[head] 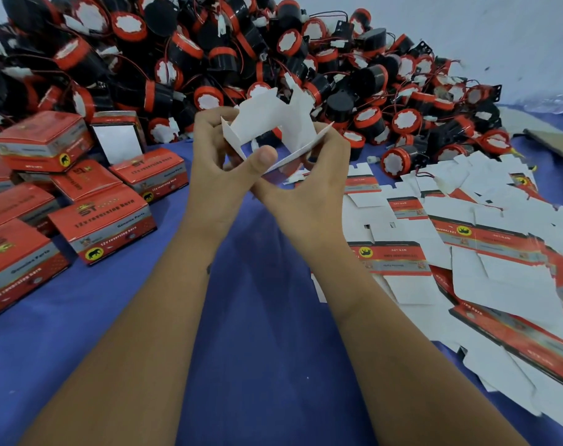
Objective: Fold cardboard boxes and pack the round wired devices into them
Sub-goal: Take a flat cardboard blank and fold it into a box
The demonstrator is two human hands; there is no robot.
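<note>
A partly folded cardboard box blank (273,119), its white inner side towards me, is held up above the blue table between both hands. My left hand (219,169) grips its left edge with the thumb across the front. My right hand (309,188) grips its lower right flap from beneath. Behind it rises a big heap of round black-and-red wired devices (209,56). Flat unfolded box blanks (466,252) lie spread at the right.
Several closed red boxes (103,223) are stacked at the left, one box (117,140) among them standing open. The blue cloth (257,317) covers the table under my forearms. A brown cardboard sheet (553,140) lies at the far right.
</note>
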